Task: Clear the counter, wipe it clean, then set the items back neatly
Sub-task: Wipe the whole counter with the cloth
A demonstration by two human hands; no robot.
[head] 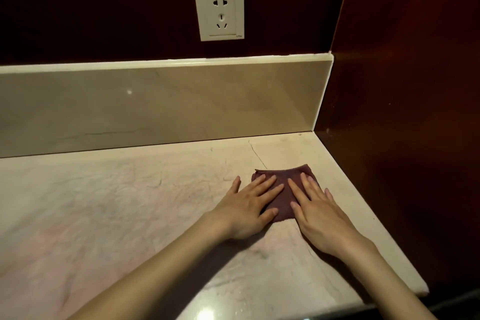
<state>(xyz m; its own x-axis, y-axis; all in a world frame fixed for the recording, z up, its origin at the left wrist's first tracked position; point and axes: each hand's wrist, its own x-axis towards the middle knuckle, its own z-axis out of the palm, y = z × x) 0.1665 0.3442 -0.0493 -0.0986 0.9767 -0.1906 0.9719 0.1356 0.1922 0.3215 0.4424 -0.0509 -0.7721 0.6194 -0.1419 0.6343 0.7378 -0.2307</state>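
Both palms flat: my left hand (249, 205) and right hand (320, 213) press the purple cloth (284, 191) onto the counter (104, 202).

Left hand (249, 205), right hand (315, 209) flat

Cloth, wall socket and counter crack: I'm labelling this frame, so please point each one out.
Cloth (285, 191): head view, bare middle between the hands.
Wall socket (219, 13): head view, centre of its white faceplate.
Counter crack (257, 153): head view, midway along the dark line.
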